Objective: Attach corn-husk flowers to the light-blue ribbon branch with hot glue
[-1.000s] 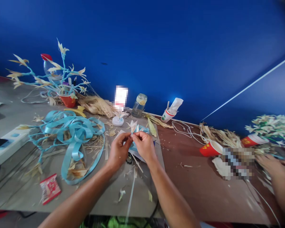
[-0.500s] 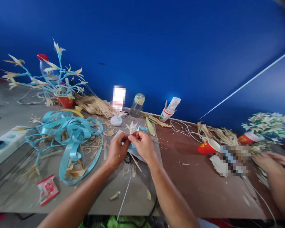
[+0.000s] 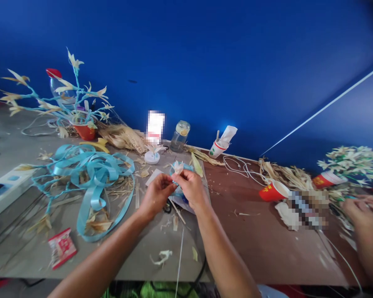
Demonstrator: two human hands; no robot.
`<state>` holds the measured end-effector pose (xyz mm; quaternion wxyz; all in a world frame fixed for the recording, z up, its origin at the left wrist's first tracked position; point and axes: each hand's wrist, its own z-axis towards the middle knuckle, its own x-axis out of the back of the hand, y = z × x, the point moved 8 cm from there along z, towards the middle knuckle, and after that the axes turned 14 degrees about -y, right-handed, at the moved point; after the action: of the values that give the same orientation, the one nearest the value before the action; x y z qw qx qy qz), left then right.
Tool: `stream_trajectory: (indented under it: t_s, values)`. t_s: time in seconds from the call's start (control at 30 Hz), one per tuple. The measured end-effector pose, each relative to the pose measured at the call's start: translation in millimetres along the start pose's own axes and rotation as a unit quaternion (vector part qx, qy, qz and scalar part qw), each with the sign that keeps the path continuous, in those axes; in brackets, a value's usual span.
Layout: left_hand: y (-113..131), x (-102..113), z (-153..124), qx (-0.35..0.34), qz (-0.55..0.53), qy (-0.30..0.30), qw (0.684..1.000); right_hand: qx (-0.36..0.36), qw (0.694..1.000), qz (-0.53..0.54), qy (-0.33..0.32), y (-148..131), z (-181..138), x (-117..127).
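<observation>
Two-handed, works at a pale flower (image 3: 178, 167) above the surface (image 3: 133, 260), in front of the glass jar (image 3: 179, 138). Grips it from below with the right hand (image 3: 191, 188), fingers pressed together on it. Has the fingers of the left hand (image 3: 157, 193) bunched just beside; cannot tell whether also gripping it. Off to the left, looped blue ribbon (image 3: 96, 174) and a red packet (image 3: 62, 248).

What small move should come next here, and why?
Perhaps a slight turn of the pale flower by the right hand: it appears to pinch the flower low, leaving the top free, while the left hand is close beside, well placed to steady it.
</observation>
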<state>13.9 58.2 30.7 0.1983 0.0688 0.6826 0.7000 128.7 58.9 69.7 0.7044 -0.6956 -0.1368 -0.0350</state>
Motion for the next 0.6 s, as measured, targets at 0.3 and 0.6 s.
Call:
stream_trajectory:
  t_s: [0.3,0.6]
  values:
    - [-3.8,-6.1,3.0,0.013,-0.115,-0.060,0.991,-0.030,0.993,0.112,-0.012,7.8,-0.3,-3.8]
    - [9.0,1.9,-1.0,-0.040,-0.087,0.014,0.995,-0.031,0.989,0.143,-0.005,3.9,-1.3,-3.6]
